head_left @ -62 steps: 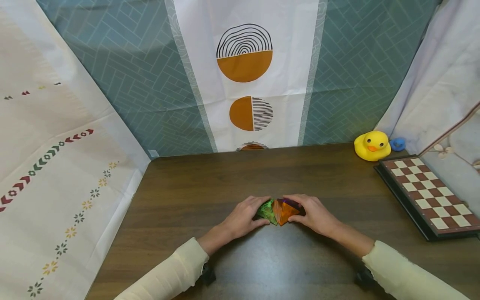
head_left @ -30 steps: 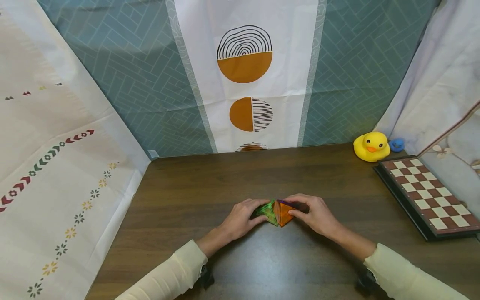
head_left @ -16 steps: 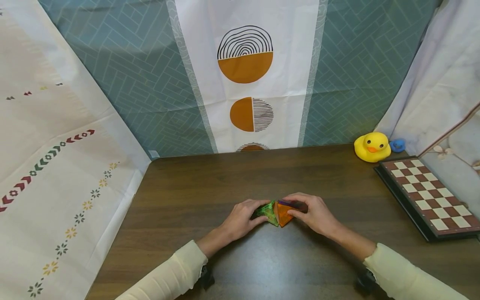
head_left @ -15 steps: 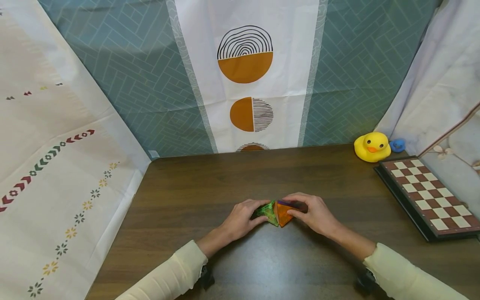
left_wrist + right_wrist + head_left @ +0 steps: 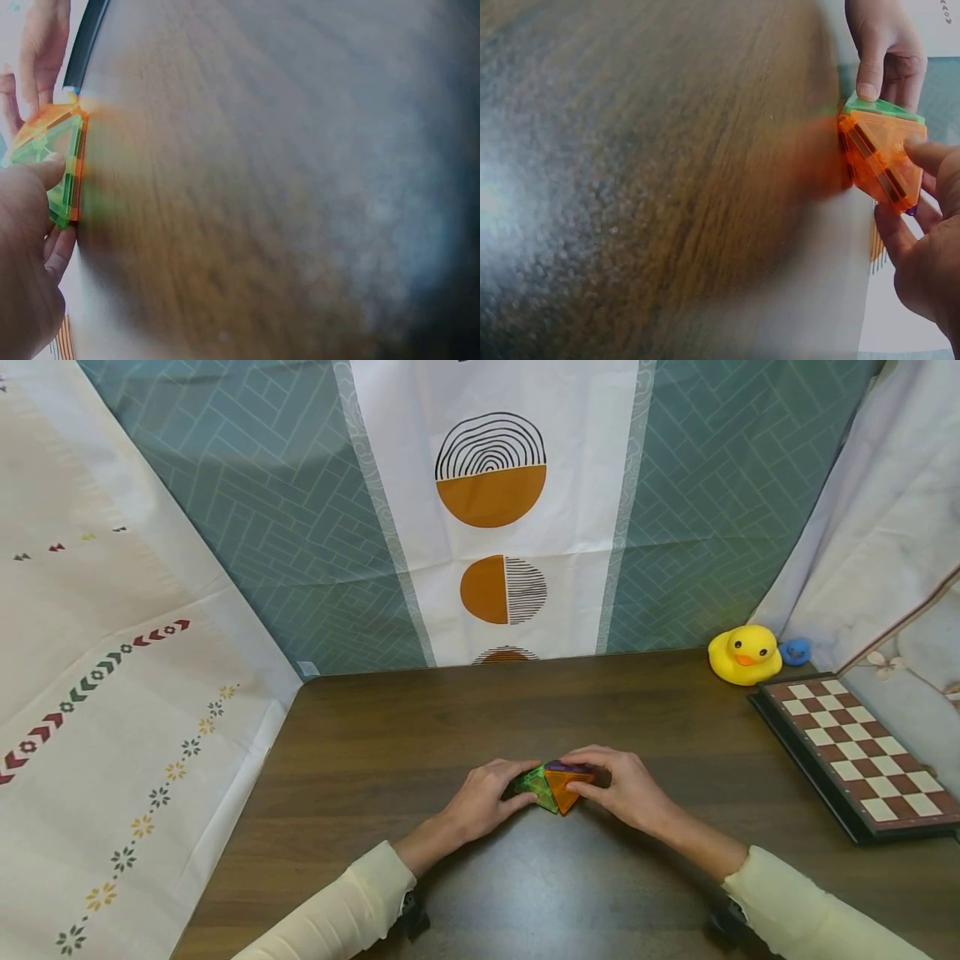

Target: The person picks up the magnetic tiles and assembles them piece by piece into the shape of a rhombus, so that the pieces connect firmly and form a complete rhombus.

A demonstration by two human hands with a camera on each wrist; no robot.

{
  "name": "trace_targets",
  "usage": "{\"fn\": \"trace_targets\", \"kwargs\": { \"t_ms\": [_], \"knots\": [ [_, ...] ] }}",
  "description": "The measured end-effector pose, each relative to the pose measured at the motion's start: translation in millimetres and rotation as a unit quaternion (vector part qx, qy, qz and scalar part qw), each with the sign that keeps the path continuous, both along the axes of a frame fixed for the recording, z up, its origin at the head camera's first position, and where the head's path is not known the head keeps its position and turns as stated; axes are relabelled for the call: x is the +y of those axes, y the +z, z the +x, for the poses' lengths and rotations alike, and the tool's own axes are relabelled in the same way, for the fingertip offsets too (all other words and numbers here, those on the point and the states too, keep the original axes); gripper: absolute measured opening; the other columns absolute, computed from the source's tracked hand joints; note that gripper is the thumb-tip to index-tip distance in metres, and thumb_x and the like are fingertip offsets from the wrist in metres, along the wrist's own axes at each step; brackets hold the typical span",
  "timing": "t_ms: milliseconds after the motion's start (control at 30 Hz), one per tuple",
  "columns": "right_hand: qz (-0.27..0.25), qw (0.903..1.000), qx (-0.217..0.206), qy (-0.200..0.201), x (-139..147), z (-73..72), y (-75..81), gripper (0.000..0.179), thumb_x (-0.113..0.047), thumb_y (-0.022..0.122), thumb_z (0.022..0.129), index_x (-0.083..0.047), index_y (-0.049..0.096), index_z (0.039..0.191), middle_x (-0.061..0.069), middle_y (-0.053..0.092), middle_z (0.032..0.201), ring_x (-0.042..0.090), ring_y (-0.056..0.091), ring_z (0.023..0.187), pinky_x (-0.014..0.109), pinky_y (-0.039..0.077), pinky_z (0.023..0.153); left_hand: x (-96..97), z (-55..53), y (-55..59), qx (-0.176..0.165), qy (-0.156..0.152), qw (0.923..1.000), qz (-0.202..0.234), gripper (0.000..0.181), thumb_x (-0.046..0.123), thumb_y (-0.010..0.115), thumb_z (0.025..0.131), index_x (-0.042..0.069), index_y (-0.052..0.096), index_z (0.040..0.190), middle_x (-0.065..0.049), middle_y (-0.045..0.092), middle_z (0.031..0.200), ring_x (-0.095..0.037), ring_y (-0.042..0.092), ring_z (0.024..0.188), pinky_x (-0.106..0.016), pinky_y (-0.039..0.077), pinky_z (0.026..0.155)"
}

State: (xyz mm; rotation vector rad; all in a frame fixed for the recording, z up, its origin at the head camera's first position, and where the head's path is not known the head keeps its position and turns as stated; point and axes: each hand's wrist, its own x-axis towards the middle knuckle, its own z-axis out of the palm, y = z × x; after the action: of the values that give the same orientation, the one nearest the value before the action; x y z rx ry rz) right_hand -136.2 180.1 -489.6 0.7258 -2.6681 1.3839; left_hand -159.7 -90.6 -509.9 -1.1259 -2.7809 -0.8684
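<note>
My left hand [image 5: 483,793] pinches a translucent green triangular magnetic tile [image 5: 531,783], thumb on its near face and fingers behind. On the other side, my right hand [image 5: 628,789] grips translucent orange triangular magnetic tiles [image 5: 561,785], with a purple tile edge [image 5: 567,767] along the top. In the right wrist view the orange tiles [image 5: 885,154] form a pointed shape, lying against the green tile [image 5: 900,112]. The left wrist view shows the green tile [image 5: 56,176] under my left thumb, with orange edging its far side. My fingers hide the outer parts of the tiles.
The pieces sit mid-way on a brown wooden table [image 5: 420,718]. At the back right are a yellow rubber duck [image 5: 742,658] and a small blue duck [image 5: 795,651]. A checkered board [image 5: 862,747] lies along the right side. Patterned cloths hang behind and to the left.
My right hand has shifted slightly left, bringing the orange tiles against the green one; the paler orange strip between them has narrowed from view. My left hand stays almost still, its thumb now further onto the green tile.
</note>
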Motion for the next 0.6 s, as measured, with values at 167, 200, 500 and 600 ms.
{"fn": "trace_targets", "kwargs": {
  "t_ms": [167,200,500,600],
  "knots": [
    [0.032,0.9972,-0.047,0.049,-0.5,-0.9,-2.9,0.067,-0.019,0.09,0.087,-0.008,0.062,0.147,0.012,0.069,0.135,0.021,0.069,0.107,0.039,0.06,0.092,1.0,1.1,0.2,-0.001,-0.003,1.0,-0.009,0.056,0.036,0.075,0.101,0.015,0.06,0.151,-0.002,0.069,0.139,-0.018,0.065,0.123,-0.037,0.056,0.1],
    [0.041,0.9959,-0.052,0.061,-0.3,-1.5,-3.4,0.073,-0.02,0.091,0.087,-0.007,0.058,0.151,0.014,0.067,0.137,0.023,0.068,0.109,0.041,0.059,0.094,1.5,1.4,0.4,-0.002,-0.003,0.9999,-0.013,0.059,0.037,0.075,0.101,0.015,0.059,0.153,-0.002,0.068,0.141,-0.018,0.065,0.123,-0.037,0.056,0.1],
    [0.082,0.9897,-0.062,0.099,2.8,-10.2,-6.5,0.083,-0.015,0.091,0.086,-0.003,0.049,0.157,0.016,0.065,0.139,0.026,0.067,0.114,0.047,0.058,0.099,12.0,1.6,1.2,0.003,-0.004,0.9979,-0.065,0.082,0.048,0.079,0.096,0.014,0.045,0.162,-0.001,0.064,0.147,-0.018,0.058,0.122,-0.033,0.055,0.098],
    [0.084,0.9896,-0.063,0.097,2.4,-11.4,-7.1,0.082,-0.016,0.091,0.085,-0.002,0.051,0.155,0.015,0.067,0.136,0.024,0.067,0.111,0.044,0.058,0.097,14.1,2.4,0.4,0.007,0.005,0.9978,-0.066,0.079,0.047,0.078,0.096,0.014,0.047,0.161,-0.001,0.066,0.144,-0.017,0.058,0.121,-0.033,0.055,0.099]
  ]
}}
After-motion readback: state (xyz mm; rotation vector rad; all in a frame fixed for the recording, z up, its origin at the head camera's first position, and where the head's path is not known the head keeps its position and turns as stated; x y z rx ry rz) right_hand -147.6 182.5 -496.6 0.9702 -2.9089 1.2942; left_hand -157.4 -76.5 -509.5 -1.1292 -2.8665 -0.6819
